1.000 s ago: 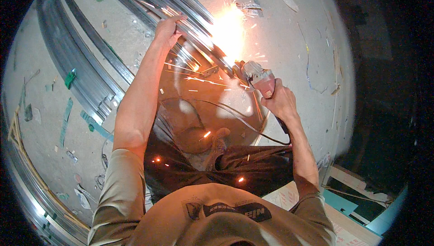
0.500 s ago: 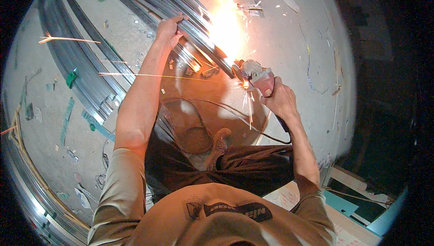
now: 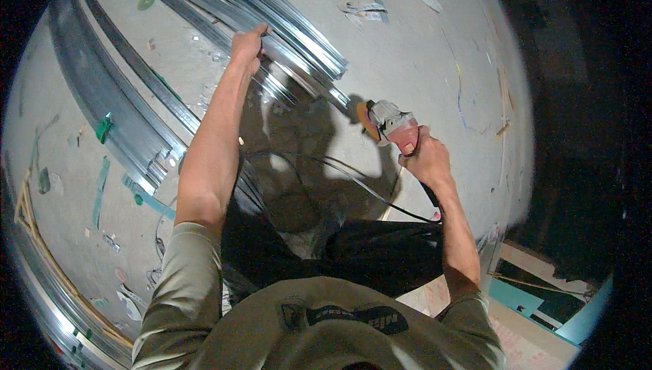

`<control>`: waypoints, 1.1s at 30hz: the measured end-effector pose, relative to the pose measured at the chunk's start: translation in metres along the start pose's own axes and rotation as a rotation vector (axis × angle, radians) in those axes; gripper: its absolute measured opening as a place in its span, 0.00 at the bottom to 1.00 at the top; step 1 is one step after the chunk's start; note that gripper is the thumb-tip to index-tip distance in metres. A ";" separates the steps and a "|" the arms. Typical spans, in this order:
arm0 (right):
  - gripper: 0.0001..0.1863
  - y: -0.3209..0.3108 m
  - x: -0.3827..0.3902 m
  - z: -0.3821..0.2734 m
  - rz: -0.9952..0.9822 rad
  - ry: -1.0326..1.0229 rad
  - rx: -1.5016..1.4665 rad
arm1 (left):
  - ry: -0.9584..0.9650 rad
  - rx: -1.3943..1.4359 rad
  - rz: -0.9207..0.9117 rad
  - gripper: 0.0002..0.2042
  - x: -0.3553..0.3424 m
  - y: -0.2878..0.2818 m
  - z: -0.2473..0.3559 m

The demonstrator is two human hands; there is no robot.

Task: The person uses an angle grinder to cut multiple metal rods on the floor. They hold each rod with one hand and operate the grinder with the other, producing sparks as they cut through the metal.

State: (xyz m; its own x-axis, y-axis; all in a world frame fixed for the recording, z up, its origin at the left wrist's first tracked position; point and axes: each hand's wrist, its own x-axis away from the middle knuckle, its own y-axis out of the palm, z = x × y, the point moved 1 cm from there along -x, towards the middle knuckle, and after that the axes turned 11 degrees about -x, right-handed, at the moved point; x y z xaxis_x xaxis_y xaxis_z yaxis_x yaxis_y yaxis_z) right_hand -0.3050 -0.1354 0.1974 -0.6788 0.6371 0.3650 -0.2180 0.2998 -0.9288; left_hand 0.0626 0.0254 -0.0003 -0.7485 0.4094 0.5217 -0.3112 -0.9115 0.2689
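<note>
My left hand (image 3: 248, 49) is closed around a long metal channel (image 3: 299, 61), one of the silvery lengths running from the top left toward the middle. My right hand (image 3: 428, 161) grips the red and grey body of an angle grinder (image 3: 399, 129). The grinder's orange-brown disc (image 3: 367, 120) is just to the right of the channel's near end, and I cannot tell whether they touch. No sparks show. A black cord (image 3: 367, 193) runs from the grinder toward my legs.
Beside my left arm lies another bundle of metal channels (image 3: 102, 98), and more profiles (image 3: 51, 295) curve along the lower left. Scraps, including a green strip (image 3: 100, 190) and a crumpled piece (image 3: 365, 8), litter the concrete floor. Teal boards (image 3: 519, 302) lie at the lower right.
The bright shower of sparks at the disc has stopped. The grinder has shifted slightly right and down, away from the metal. My left hand keeps its hold on the channel.
</note>
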 end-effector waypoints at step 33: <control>0.29 0.003 0.001 -0.001 -0.018 0.080 -0.071 | -0.011 -0.106 0.040 0.19 -0.014 0.035 -0.027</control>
State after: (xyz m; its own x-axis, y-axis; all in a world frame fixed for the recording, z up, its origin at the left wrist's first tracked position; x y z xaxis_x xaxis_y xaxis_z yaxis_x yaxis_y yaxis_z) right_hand -0.3063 -0.1331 0.1952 -0.6161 0.6851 0.3887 -0.1781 0.3595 -0.9160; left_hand 0.0461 -0.0130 -0.0203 -0.7553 0.3725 0.5392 -0.3421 -0.9259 0.1604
